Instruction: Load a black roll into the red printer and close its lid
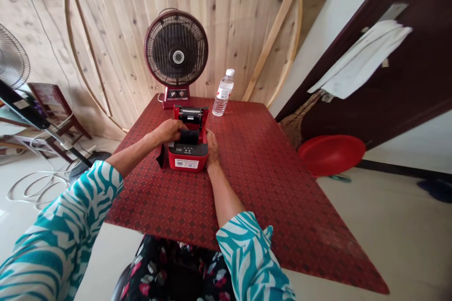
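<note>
A red thermal receipt printer [187, 158] stands on the table with its lid tipped up at the back, showing a black roller [190, 115]. My left hand [169, 130] curves over the printer's top, its fingertips at a black cylindrical piece [189, 137] in the open compartment. I cannot tell whether those fingers grip it. My right hand [212, 149] presses against the printer's right side. A black flap or sheet [162, 157] sticks out at the printer's left side.
A red patterned cloth [268, 183] covers the table. A dark red desk fan [175, 51] and a plastic water bottle [223, 92] stand behind the printer. A red basin [331, 154] lies on the floor to the right, and cables [35, 187] trail on the floor to the left.
</note>
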The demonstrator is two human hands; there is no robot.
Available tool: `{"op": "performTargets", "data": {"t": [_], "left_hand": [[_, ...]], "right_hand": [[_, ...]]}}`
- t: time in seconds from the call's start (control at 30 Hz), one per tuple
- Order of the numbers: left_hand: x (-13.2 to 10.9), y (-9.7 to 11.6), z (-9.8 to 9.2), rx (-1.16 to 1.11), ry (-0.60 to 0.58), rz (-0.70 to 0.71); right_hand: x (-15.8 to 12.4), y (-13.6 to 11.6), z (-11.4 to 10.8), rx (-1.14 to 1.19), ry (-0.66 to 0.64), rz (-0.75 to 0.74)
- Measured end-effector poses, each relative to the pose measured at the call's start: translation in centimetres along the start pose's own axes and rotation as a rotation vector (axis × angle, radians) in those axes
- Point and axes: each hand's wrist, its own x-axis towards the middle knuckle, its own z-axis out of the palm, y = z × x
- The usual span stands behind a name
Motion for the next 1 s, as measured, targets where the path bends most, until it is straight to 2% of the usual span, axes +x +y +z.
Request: {"op": "performTargets", "data": {"t": [0.1, 0.2, 0.43, 0.53, 0.73, 0.83, 1.0], "left_hand": [[0.8, 1.1, -0.7, 0.094, -0.166, 0.058], [1.8, 1.9, -1.4, 0.167, -0.323, 0.024], [2.9, 2.8, -1.4, 0.351, -0.400, -0.095], [2.7, 2.8, -1.1, 0.378, -0.370, -0.070], [1.6, 2.2, -1.5, 0.349, -0.220, -0.008], [1.1, 1.8, -1.9, 0.329, -0.167, 0.072], [-1.0, 0.7, -2.4, 0.060, 0.032, 0.261]], "right_hand": [[0.0, -0.2, 0.1, 0.094, 0.023, 0.073], [0.0, -0.2, 0.3, 0.141, 0.038, 0.105], [0.3, 0.1, 0.6, 0.203, 0.060, 0.139], [0.3, 0.0, 0.6, 0.218, 0.057, 0.149], [0.4, 0.0, 0.6, 0.236, 0.054, 0.147], [0.4, 0.1, 0.7, 0.263, 0.057, 0.142], [0.3, -0.1, 0.7, 0.250, 0.059, 0.150]]}}
